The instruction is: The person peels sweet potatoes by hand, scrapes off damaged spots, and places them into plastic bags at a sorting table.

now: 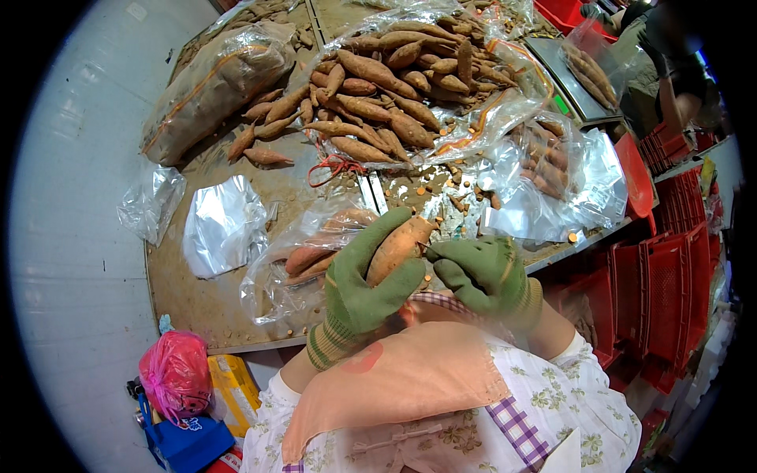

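Note:
My left hand (359,288), in a green knit glove, is wrapped round a sweet potato (398,248) tilted with its cut-looking end up and to the right. Close to that end, my right hand (490,276), gloved the same way, has its fingers pinched together. A thin dark bit shows at the fingertips, too small to name. Just left of my left hand lies a clear plastic bag (272,276) with several sweet potatoes in it. Beyond both hands, a big heap of sweet potatoes (378,102) spills from an open clear sack (465,146).
A full sack (217,87) lies at the far left of the table. Empty clear bags (225,225) are nearer. A filled bag (546,158) rests at right, by a scale (564,79) and a red scoop (633,177). Red crates (670,284) stand at right; another person's arm (678,102) shows beyond.

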